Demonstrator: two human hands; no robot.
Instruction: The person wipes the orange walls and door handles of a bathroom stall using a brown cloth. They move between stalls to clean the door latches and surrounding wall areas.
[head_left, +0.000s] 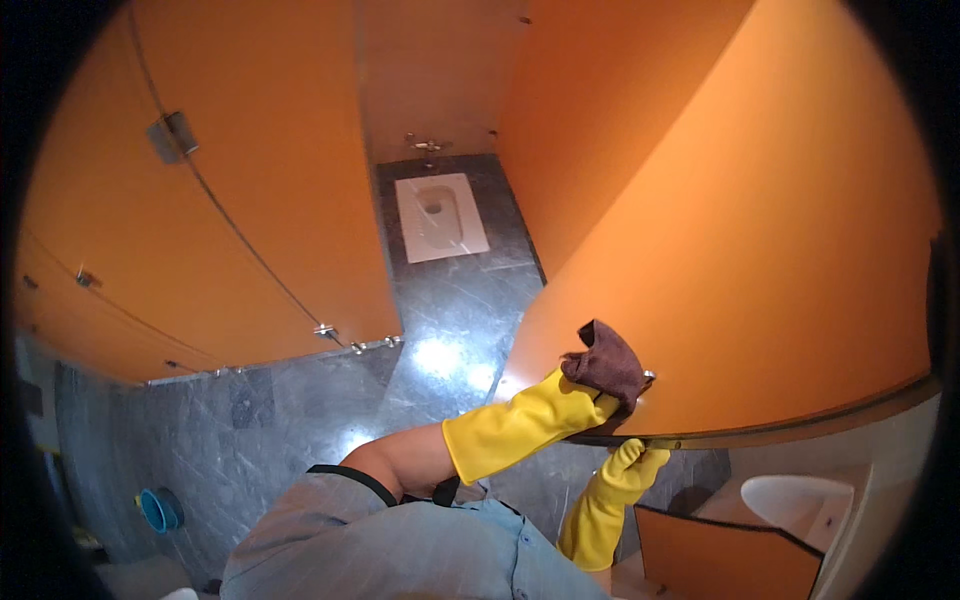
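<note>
Both my hands wear long yellow rubber gloves. My left hand (574, 405) grips a dark brown cloth (609, 364) against the face of an open orange stall door (720, 300), close to its free edge. A small metal knob (649, 375) sticks out just right of the cloth. The cloth hides most of my left fingers. On the other side of the door, my right hand (634, 466) has its fingers curled at the dark door edge (679, 444).
Beyond the doorway, a white squat toilet (442, 217) is set in the grey marble-look floor (465, 300), with a metal tap (429, 145) behind. Orange stall panels (292, 187) stand left. A blue bucket (161, 511) stands lower left. At right are a white urinal (799, 499) and an orange divider (727, 559).
</note>
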